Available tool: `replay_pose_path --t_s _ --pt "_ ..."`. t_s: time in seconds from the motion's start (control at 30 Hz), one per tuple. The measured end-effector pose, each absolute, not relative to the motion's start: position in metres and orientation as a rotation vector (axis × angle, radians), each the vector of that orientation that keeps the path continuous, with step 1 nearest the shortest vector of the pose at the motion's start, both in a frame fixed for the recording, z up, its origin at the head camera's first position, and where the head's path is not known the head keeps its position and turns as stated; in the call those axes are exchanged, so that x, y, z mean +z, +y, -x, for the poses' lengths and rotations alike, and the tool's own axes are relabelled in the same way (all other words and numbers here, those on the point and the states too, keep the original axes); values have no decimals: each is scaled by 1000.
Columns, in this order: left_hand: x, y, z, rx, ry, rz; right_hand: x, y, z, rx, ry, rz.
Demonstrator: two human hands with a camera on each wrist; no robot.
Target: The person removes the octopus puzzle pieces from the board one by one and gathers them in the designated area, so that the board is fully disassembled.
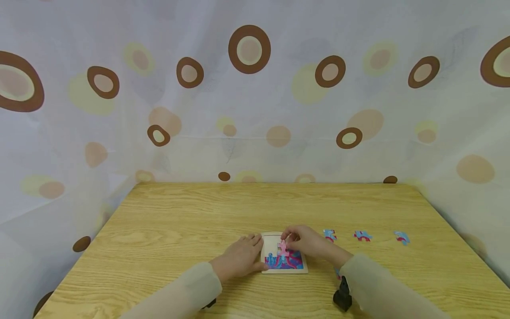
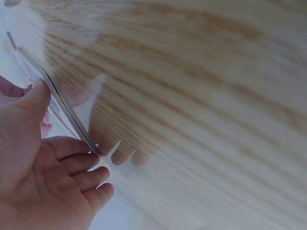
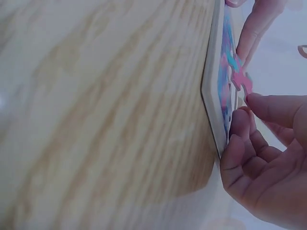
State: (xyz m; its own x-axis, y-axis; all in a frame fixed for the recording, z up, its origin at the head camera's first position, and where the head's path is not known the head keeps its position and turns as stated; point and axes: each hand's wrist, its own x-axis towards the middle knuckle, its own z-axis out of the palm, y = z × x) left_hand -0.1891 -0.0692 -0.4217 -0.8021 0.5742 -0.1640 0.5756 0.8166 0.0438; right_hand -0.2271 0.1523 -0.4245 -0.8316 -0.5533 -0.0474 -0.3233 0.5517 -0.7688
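Note:
A wooden jigsaw board [image 1: 284, 272] with a pale rim lies on the table, its lower part filled with blue, purple and pink pieces. My left hand [image 1: 240, 258] rests along its left edge, thumb by the near left corner and fingers extended toward the far one. Over the board, my right hand [image 1: 308, 241] pinches a pink puzzle piece [image 1: 283, 249] between thumb and finger. In the right wrist view this pink piece [image 3: 241, 80] stands tilted up from the board's surface, the thumb at its edge. The other right fingers curl beside the board's rim.
To the right lie loose puzzle pieces: one [image 1: 330, 235] near the right hand, another [image 1: 362, 235] beyond it and a third [image 1: 402, 238] farther right. Part of another piece shows beneath the right wrist, near a black device [image 1: 342, 296]. A patterned curtain [image 1: 255, 155] encloses the wooden table [image 1: 191, 212].

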Motion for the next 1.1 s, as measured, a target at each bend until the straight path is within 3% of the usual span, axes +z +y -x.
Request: replay_pose_path --t_s 0.4,0.8,1.1 --pt "-418 -70 188 6 2820 -901 -412 186 232 -1399 2306 648" --pt "-420 -70 187 15 2803 -908 -402 289 218 -1322 2163 555" --pt "-419 -70 187 12 2798 -908 -412 355 204 -1337 2029 656"
